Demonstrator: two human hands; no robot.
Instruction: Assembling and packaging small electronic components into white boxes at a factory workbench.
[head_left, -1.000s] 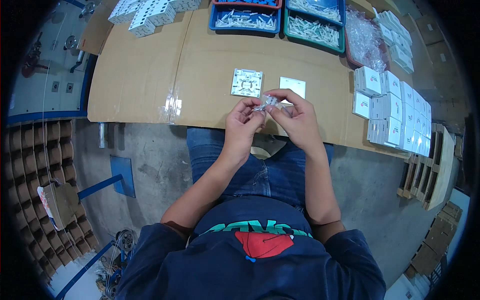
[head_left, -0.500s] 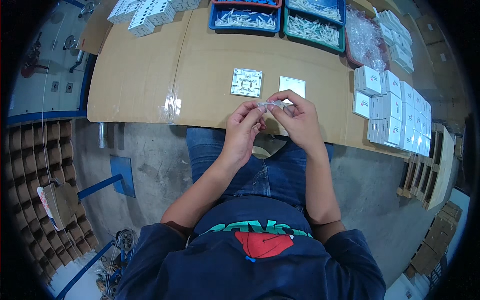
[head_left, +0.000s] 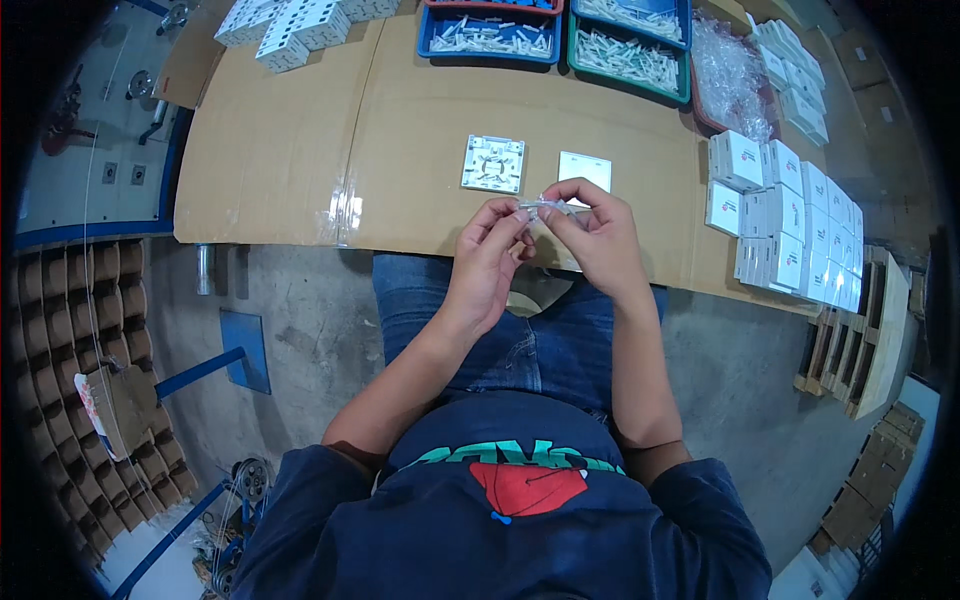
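In front of me, above the table's near edge, both hands pinch a small, shiny, whitish see-through piece [head_left: 541, 205] that looks like a little plastic packet; its contents are too small to make out. My left hand [head_left: 490, 255] grips its left end between thumb and fingertips. At its right end, my right hand [head_left: 600, 240] closes thumb and forefinger on it. Just beyond the hands lies a square white switch-like frame [head_left: 493, 165] with its inner side up. A plain white square plate [head_left: 585, 172] rests to its right, its near edge partly hidden by my right hand.
Cardboard covers the table [head_left: 270, 150]. At the back stand a blue tray [head_left: 490, 60] and a green tray [head_left: 630, 85] of small white parts, beside clear plastic bags [head_left: 733, 75]. Stacked white boxes [head_left: 790, 215] fill the right edge; more white units [head_left: 300, 35] sit far left.
My fingertips have shifted very slightly on the small see-through piece, and it catches more light. Everything on the table stays in place.
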